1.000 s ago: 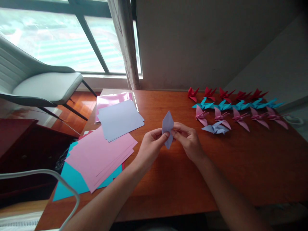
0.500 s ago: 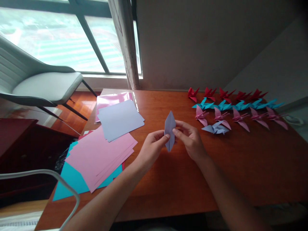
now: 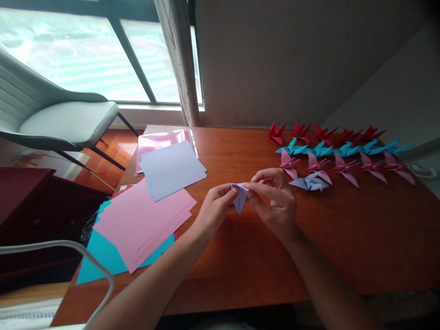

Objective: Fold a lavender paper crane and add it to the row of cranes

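Centrally in frame, left hand (image 3: 216, 206) and right hand (image 3: 277, 201) each pinch small folded pale paper (image 3: 239, 203).
Risk: uneven finger pressure could skew the crease.

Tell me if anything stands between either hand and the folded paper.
Nothing visible does: the left hand and right hand both hold the folded paper. The white paper bird sits off to the right, out of the way.

The folded pale-lavender paper piece (image 3: 240, 202) is partly obscured by the left hand (image 3: 217, 201) and right hand (image 3: 277, 200); its reverse is hidden. The grey-white padded chair (image 3: 70, 120) is cut off at the picture's left edge. Bright cyan paper (image 3: 97, 262) is partly covered by flat pink paper sheets (image 3: 147, 224).
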### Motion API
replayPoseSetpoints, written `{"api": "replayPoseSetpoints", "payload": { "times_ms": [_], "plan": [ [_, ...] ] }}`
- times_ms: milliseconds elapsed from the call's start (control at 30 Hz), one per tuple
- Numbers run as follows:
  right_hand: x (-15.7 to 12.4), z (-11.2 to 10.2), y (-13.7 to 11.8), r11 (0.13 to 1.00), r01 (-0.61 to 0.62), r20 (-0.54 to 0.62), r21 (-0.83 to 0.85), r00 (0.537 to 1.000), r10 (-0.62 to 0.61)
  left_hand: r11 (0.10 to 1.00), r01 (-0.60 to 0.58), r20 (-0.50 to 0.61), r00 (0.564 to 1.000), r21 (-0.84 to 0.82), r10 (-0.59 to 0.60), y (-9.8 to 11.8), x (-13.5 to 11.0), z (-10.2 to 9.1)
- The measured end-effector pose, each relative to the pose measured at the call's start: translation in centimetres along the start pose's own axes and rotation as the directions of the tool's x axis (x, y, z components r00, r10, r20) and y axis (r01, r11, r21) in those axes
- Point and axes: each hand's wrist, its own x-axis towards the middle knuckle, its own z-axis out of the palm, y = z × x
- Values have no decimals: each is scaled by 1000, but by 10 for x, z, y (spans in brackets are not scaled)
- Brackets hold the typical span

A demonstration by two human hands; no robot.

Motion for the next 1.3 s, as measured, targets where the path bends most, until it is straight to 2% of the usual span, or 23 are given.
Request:
{"api": "replayPoseSetpoints", "payload": {
  "times_ms": [100, 167, 533, 733, 833, 933, 1000, 1067, 1300],
  "plan": [
    [-2, 3, -4, 985, 153, 45, -82, 988, -150, 993, 16, -2, 1000, -116, -17, 3, 1, -2],
    [-2, 5, -5, 978, 191, 77, -81, 980, -185, 983, 28, -7, 1000, -180, -29, 5, 1, -3],
    [-4, 8, 4, 988, 153, 158, -31, 976, -146, 939, 37, -38, 998, -341, -53, 12, 1, -3],
    [-3, 8, 1, 987, 159, 177, -37, 973, -150, 970, -79, -38, 997, -231, 72, 9, -1, -3],
    [-3, 6, 2, 993, 114, 131, 39, 984, -118, 978, -127, -41, 992, -164, 122, 10, -2, -2],
    [-3, 5, 4, 992, -50, 50, 113, 998, 45, 985, -161, -53, 986, -67, 157, 9, -3, 0],
    [-2, 5, 6, 974, -170, 39, 147, 985, 166, 984, -181, -58, 982, -1, 180, 8, -3, 1],
    [-1, 6, 8, 959, -224, 48, 175, 974, 219, 978, -202, -56, 977, 53, 205, 6, -3, 3],
    [0, 8, 11, 969, -186, 69, 164, 982, 176, 963, -249, -17, 968, 106, 252, 6, -4, 6]
  ]
}}
